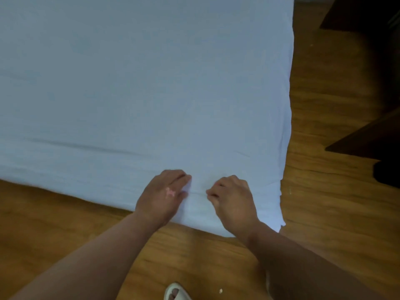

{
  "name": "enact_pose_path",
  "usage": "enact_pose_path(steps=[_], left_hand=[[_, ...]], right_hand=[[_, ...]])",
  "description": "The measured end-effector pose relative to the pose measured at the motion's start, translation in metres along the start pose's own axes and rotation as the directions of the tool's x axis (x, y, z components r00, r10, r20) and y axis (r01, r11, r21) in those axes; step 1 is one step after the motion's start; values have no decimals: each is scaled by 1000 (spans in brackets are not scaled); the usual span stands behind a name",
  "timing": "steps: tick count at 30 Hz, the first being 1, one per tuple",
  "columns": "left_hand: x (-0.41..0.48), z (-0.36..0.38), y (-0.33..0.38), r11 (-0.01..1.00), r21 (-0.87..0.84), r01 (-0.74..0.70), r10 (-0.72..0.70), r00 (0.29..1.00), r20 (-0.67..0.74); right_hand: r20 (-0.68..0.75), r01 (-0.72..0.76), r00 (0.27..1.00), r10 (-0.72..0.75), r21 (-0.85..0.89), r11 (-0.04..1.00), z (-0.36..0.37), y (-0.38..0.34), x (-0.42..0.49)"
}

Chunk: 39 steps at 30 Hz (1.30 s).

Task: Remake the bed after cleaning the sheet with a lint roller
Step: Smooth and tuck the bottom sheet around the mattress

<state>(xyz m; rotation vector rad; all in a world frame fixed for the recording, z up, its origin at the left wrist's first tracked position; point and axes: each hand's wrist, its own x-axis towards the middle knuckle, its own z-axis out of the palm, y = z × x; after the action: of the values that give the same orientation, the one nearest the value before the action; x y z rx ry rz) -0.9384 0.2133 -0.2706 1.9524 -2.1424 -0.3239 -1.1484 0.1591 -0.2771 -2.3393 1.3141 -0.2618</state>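
Pale blue sheet (140, 83) lies spread wide and flat, one long crease running near the front, its near edge dropping toward the wooden floor (324, 191). Both hands are at that edge, close to the right-hand corner. Left grip (162, 195) lies flat, fingers straight, pressing the fabric. Right grip (232, 199) sits just beside it, fingers curled, pinching a small fold of the sheet. White slipper (176, 292) at the bottom, dark furniture (368, 135) off to the right.

home bedroom | bed under pale blue sheet (140, 83) | wood-look floor (324, 126) | dark furniture (363, 14)
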Motion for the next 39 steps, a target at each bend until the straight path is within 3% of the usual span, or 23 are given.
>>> enact_pose_path(steps=[4, 7, 11, 14, 17, 19, 22, 26, 29, 32, 35, 39], left_hand=[[14, 11, 0, 997, -59, 51, -48, 998, 50], [20, 7, -5, 996, -76, 50, -46, 997, 56], [6, 0, 1, 990, -112, -80, 89, 993, 75], [-1, 2, 9, 985, -138, -105, 123, 984, 131], [1, 0, 7, 978, -173, -116, 138, 983, 122], [3, 0, 25, 957, -236, -166, 198, 973, 119], [21, 14, 80, 931, -231, -281, 309, 947, 92], [64, 40, 135, 925, -89, -370, 380, 911, 161], [74, 43, 138, 949, -88, -301, 313, 926, 210], [73, 41, 144, 957, -137, -254, 283, 922, 266], [56, 43, 158, 942, -112, -318, 336, 865, 373], [52, 41, 164, 908, -36, -418, 385, 795, 469]], right_hand=[[60, 18, 998, -11, -105, 994, -2, -2, 7], [106, 2, 994, 3, -47, 999, -11, -6, 8], [273, 15, 962, -21, 21, 1000, -24, -3, -9], [318, 44, 947, -51, 29, 999, -29, -1, -19], [226, 19, 974, -37, 83, 996, -35, 12, -36], [49, -100, 994, 95, 114, 988, -42, 42, -59], [-28, -285, 957, 290, 109, 952, -47, 87, -87], [-77, -252, 962, 263, 132, 959, -35, 107, -86], [-63, -144, 986, 156, 168, 975, -38, 114, -77], [54, -157, 987, 149, 199, 967, -55, 121, -85], [188, -167, 974, 128, 211, 963, -54, 121, -112], [222, -254, 955, 196, 274, 928, -32, 121, -129]])
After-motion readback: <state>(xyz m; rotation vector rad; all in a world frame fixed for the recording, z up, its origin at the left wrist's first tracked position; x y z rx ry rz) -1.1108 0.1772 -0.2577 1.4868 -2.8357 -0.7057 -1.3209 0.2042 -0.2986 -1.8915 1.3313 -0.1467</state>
